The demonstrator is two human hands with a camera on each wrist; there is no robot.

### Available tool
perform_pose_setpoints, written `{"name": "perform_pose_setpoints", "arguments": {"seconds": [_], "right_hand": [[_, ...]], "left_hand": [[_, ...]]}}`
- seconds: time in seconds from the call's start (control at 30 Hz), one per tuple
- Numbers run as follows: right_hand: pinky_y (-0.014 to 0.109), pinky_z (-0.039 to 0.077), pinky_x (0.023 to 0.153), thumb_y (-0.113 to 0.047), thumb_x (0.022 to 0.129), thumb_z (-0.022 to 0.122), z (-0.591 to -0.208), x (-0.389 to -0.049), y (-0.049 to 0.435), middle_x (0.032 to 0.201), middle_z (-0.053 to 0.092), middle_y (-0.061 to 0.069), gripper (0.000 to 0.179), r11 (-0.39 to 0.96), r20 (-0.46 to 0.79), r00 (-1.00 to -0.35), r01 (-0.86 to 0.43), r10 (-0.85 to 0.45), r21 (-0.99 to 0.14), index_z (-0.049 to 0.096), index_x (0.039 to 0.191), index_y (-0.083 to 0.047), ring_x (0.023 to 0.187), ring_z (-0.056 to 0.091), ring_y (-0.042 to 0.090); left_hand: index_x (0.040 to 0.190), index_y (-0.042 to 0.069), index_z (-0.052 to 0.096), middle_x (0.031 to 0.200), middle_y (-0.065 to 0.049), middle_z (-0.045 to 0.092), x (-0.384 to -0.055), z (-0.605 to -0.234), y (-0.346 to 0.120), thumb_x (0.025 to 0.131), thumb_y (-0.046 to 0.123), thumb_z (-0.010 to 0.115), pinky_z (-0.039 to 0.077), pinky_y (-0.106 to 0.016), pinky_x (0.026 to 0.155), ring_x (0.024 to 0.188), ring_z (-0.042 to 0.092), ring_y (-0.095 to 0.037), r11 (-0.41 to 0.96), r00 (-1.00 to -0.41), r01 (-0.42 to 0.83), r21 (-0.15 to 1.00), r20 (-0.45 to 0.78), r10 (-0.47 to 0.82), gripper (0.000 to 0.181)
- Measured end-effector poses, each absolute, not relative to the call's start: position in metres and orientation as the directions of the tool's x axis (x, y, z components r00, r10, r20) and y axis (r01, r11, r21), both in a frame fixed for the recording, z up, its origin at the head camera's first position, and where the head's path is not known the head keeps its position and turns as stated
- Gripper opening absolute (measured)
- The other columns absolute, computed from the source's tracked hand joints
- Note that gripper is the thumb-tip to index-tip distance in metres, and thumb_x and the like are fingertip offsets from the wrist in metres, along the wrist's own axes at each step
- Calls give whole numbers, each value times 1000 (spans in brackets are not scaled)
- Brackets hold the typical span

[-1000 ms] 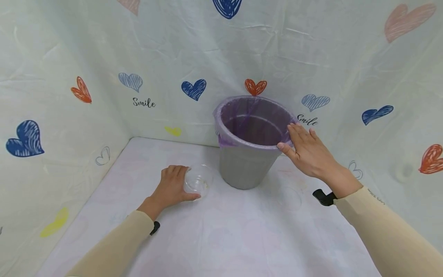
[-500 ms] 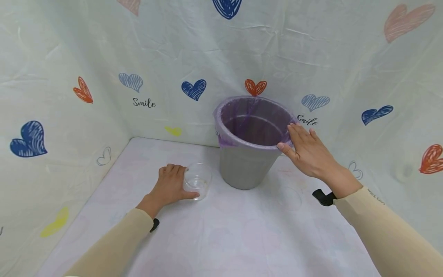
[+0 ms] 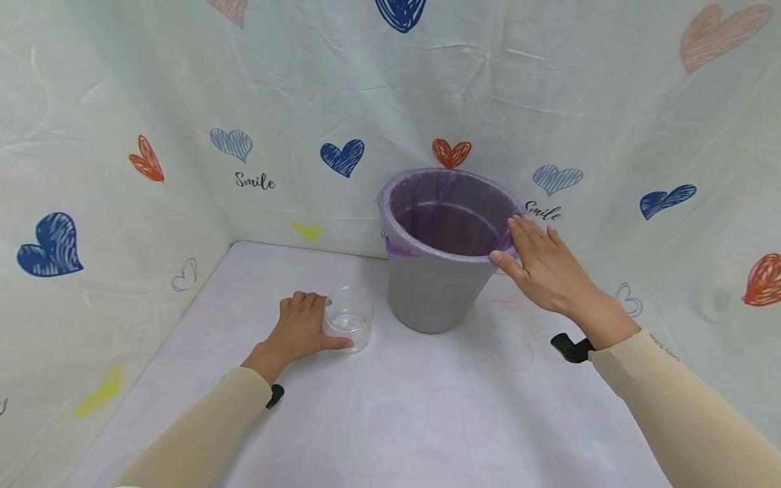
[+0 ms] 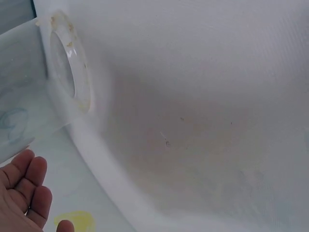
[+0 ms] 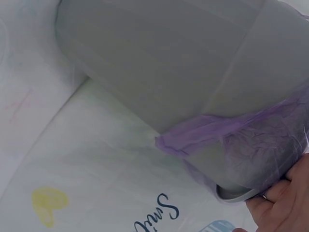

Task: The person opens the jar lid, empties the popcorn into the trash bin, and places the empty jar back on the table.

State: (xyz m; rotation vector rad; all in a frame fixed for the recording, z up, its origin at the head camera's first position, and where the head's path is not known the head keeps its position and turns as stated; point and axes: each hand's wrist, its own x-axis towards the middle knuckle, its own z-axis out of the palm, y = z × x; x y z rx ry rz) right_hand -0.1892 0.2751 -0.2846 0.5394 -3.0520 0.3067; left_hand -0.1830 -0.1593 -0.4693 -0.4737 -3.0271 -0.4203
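Observation:
My left hand (image 3: 297, 325) holds a clear plastic cup (image 3: 360, 333) from its left side, thumb at the near side and fingers beyond. The cup stands upright on the table. In the left wrist view the base of the cup (image 4: 83, 77) meets the white surface and carries yellowish-brown specks. My right hand (image 3: 546, 270) rests on the right rim of a grey trash bin (image 3: 430, 298), its fingers fairly straight. A thin purple bin liner (image 3: 399, 247) folds over that rim; the right wrist view shows the liner (image 5: 207, 133) hanging outside the bin, near my fingertips.
A white cloth (image 3: 390, 420) covers the table. Behind the bin and along the left hang white sheets (image 3: 293, 81) printed with hearts and "Smile". The bin stands close to the back sheet, right of the cup.
Early on, my left hand shifted slightly left with the cup, and the cup's mouth changed its tilt a little. Over the last half second both hands stay almost still; the bin keeps its place.

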Motion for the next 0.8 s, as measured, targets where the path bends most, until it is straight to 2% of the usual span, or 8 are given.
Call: {"name": "perform_pose_setpoints", "arguments": {"seconds": [0.17, 0.37, 0.57, 0.67, 0.8], "right_hand": [[60, -6, 130, -64, 108, 35, -287, -189, 274, 177, 6, 18, 90, 922, 91, -939, -342, -331, -180, 5, 169, -4, 164, 3, 38], [65, -3, 129, -62, 108, 40, -293, -188, 274, 175, 13, 24, 90, 921, 197, -923, -361, -331, -144, 8, 169, -3, 162, 13, 44], [73, 4, 126, -61, 106, 48, -307, -182, 277, 173, 19, 25, 94, 921, 338, -890, -367, -307, -131, 11, 169, -3, 161, 16, 44], [76, 6, 124, -63, 105, 49, -316, -176, 280, 174, 17, 23, 95, 922, 393, -874, -362, -285, -137, 9, 169, -5, 161, 16, 43], [79, 6, 122, -65, 105, 46, -334, -166, 287, 174, 15, 25, 97, 929, 433, -865, -343, -256, -136, 7, 169, -4, 158, 20, 51]], "left_hand": [[136, -4, 59, 132, -22, 63, -180, -469, -159, 70, 81, 80, 37, -61, 101, 124, 51, -43, 923, -959, 283, 260, 85, 271, 109], [140, -4, 55, 139, -25, 59, -171, -468, -161, 71, 78, 82, 36, -63, 103, 131, 47, -45, 938, -973, 229, 259, 90, 213, 111], [147, -7, 45, 144, -29, 54, -159, -461, -169, 73, 72, 84, 34, -67, 107, 133, 45, -50, 936, -971, 216, 276, 163, 176, 115], [150, -7, 41, 145, -30, 52, -152, -459, -176, 74, 69, 85, 32, -68, 109, 135, 44, -51, 931, -964, 221, 290, 211, 163, 116], [151, -8, 39, 146, -31, 50, -142, -458, -184, 74, 64, 88, 28, -69, 113, 137, 42, -51, 932, -953, 220, 287, 269, 142, 116]]}}
